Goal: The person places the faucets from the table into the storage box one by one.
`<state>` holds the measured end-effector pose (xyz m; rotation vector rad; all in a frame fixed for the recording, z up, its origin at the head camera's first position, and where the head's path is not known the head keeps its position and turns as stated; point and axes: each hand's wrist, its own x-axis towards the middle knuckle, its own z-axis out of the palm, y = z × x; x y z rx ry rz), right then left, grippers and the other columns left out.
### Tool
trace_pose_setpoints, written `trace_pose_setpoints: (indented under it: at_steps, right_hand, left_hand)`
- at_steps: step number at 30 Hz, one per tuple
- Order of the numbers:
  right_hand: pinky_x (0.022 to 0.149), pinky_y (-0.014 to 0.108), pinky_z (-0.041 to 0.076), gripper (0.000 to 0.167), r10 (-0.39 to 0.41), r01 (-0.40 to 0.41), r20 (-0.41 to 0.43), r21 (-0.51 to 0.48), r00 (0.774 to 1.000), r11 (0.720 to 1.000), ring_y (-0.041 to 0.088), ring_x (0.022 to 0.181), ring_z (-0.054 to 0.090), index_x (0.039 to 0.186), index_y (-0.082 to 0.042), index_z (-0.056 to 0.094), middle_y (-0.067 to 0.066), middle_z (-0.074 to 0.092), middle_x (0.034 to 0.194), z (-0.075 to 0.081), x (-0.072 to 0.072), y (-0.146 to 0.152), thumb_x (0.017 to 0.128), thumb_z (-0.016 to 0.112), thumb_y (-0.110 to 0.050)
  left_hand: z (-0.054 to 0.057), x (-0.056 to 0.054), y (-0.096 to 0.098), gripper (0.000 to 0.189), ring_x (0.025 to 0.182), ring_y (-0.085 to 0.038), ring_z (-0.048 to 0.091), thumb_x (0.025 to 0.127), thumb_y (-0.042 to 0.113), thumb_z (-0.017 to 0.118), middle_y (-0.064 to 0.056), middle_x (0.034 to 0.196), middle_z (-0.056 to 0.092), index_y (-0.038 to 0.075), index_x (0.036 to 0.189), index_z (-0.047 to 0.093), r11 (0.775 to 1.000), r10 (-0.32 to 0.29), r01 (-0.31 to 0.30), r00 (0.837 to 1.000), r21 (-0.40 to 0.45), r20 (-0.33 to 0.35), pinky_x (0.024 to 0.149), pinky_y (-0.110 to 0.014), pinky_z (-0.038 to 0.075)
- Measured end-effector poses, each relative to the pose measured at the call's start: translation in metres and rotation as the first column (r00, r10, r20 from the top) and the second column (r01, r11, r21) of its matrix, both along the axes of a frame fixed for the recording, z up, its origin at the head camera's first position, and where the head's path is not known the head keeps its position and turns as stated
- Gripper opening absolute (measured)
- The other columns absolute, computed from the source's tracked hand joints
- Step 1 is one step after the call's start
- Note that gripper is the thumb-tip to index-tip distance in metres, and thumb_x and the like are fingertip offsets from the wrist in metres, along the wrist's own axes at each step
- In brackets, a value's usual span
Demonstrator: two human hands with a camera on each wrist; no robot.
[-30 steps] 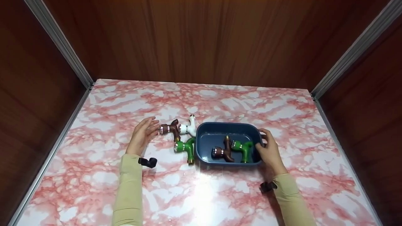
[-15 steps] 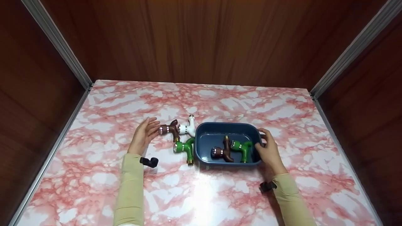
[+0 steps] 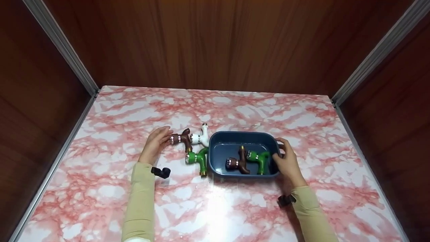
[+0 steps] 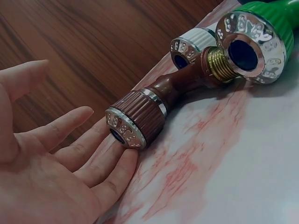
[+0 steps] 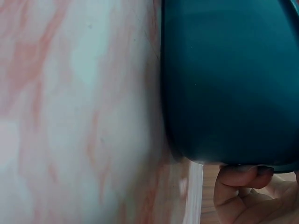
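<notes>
Below, blue tub [image 3: 221, 152] on marbled tabletop [image 3: 100, 205]; behind, dim panel [image 3: 215, 43], perhaps wooden.

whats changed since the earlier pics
The left hand moved slightly right, its fingertips now up at the brown tap outside the blue basin. Nothing was newly gripped or let go. The right hand keeps its hold on the basin; all five taps lie as they were.

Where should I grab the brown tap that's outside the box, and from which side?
Probably best by its ribbed knob, coming from the left, where the left hand is. The brown tap lies with that thick, round knob pointing left, while the white tap and nearby green tap crowd its other end.
</notes>
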<state>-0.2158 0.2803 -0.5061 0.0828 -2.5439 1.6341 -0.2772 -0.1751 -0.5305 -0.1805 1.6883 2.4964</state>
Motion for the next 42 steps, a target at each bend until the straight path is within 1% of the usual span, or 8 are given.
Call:
trace_pose_setpoints:
  at_steps: [6, 10, 16, 20, 26, 29, 35, 42]
  right_hand:
    - [0.069, 0.023, 0.047, 0.056, -0.018, 0.018, -0.011, 0.044, 1.0, 0.999, 0.04, 0.085, 0.063, 0.137, -0.007, 0.043, 0.024, 0.057, 0.12, -0.016, -0.007, 0.007, 0.085, 0.051, 0.012]
    - [0.069, 0.024, 0.047, 0.056, -0.021, 0.022, -0.022, 0.034, 1.0, 0.999, 0.041, 0.086, 0.062, 0.136, -0.006, 0.044, 0.024, 0.057, 0.119, -0.018, -0.008, 0.007, 0.084, 0.051, 0.013]
    - [0.07, 0.024, 0.047, 0.056, -0.026, 0.026, -0.011, 0.021, 1.0, 0.999, 0.042, 0.087, 0.062, 0.136, -0.007, 0.044, 0.024, 0.056, 0.12, -0.017, -0.008, 0.007, 0.084, 0.051, 0.013]
    - [0.07, 0.023, 0.047, 0.055, -0.022, 0.022, -0.002, 0.012, 1.0, 1.0, 0.043, 0.088, 0.062, 0.136, -0.006, 0.043, 0.025, 0.056, 0.12, -0.013, -0.006, 0.005, 0.085, 0.051, 0.013]
    - [0.069, 0.025, 0.047, 0.054, -0.001, 0.001, 0.009, -0.04, 1.0, 0.999, 0.05, 0.088, 0.059, 0.136, 0.002, 0.042, 0.032, 0.054, 0.12, 0.008, 0.003, -0.004, 0.084, 0.05, 0.015]
    - [0.069, 0.024, 0.047, 0.054, -0.005, 0.006, 0.026, -0.034, 1.0, 0.999, 0.05, 0.09, 0.059, 0.136, 0.002, 0.042, 0.032, 0.053, 0.121, 0.015, 0.007, -0.007, 0.084, 0.05, 0.014]
    - [0.069, 0.025, 0.047, 0.054, -0.005, 0.005, 0.033, -0.024, 0.999, 1.0, 0.05, 0.089, 0.059, 0.137, 0.002, 0.041, 0.031, 0.052, 0.122, 0.018, 0.008, -0.008, 0.085, 0.049, 0.014]
    - [0.069, 0.024, 0.046, 0.054, -0.003, 0.004, 0.026, -0.026, 1.0, 1.0, 0.049, 0.088, 0.059, 0.137, 0.002, 0.041, 0.031, 0.052, 0.121, 0.016, 0.008, -0.008, 0.084, 0.05, 0.014]
  left_hand:
    - [-0.005, 0.0, 0.001, 0.055, 0.111, -0.027, 0.055, 0.095, 0.007, 0.06, -0.032, 0.137, 0.041, -0.009, 0.141, 0.035, 0.986, -0.035, 0.026, 0.998, -0.162, -0.054, 0.105, -0.047, 0.039]
    - [-0.007, 0.0, 0.001, 0.058, 0.114, -0.025, 0.054, 0.089, -0.002, 0.064, -0.03, 0.136, 0.044, -0.007, 0.14, 0.037, 0.975, -0.035, 0.018, 0.997, -0.22, -0.071, 0.098, -0.037, 0.045]
    - [-0.008, -0.001, 0.002, 0.06, 0.121, -0.034, 0.049, 0.083, -0.013, 0.065, -0.03, 0.134, 0.047, -0.008, 0.138, 0.041, 0.971, -0.02, 0.002, 0.997, -0.238, -0.074, 0.087, -0.021, 0.05]
    - [-0.009, -0.002, 0.003, 0.059, 0.122, -0.035, 0.048, 0.083, -0.018, 0.061, -0.032, 0.133, 0.046, -0.01, 0.137, 0.04, 0.967, -0.022, 0.0, 0.996, -0.255, -0.083, 0.087, -0.02, 0.049]
    - [-0.008, -0.002, 0.005, 0.056, 0.119, -0.033, 0.051, 0.083, -0.019, 0.059, -0.031, 0.129, 0.05, -0.01, 0.135, 0.042, 0.947, -0.013, -0.014, 0.997, -0.32, -0.08, 0.085, -0.019, 0.049]
    - [-0.007, -0.001, 0.006, 0.055, 0.119, -0.033, 0.051, 0.083, -0.019, 0.059, -0.029, 0.128, 0.052, -0.01, 0.134, 0.044, 0.943, -0.004, -0.021, 0.997, -0.332, -0.072, 0.085, -0.018, 0.049]
    - [-0.008, -0.001, 0.009, 0.053, 0.12, -0.033, 0.05, 0.082, -0.018, 0.062, -0.027, 0.128, 0.052, -0.008, 0.132, 0.047, 0.939, 0.016, -0.038, 0.998, -0.343, -0.065, 0.081, -0.018, 0.051]
    - [-0.01, -0.001, 0.011, 0.051, 0.116, -0.037, 0.053, 0.08, -0.02, 0.062, -0.03, 0.123, 0.055, -0.01, 0.129, 0.05, 0.94, 0.064, -0.091, 0.994, -0.33, -0.09, 0.077, -0.019, 0.053]
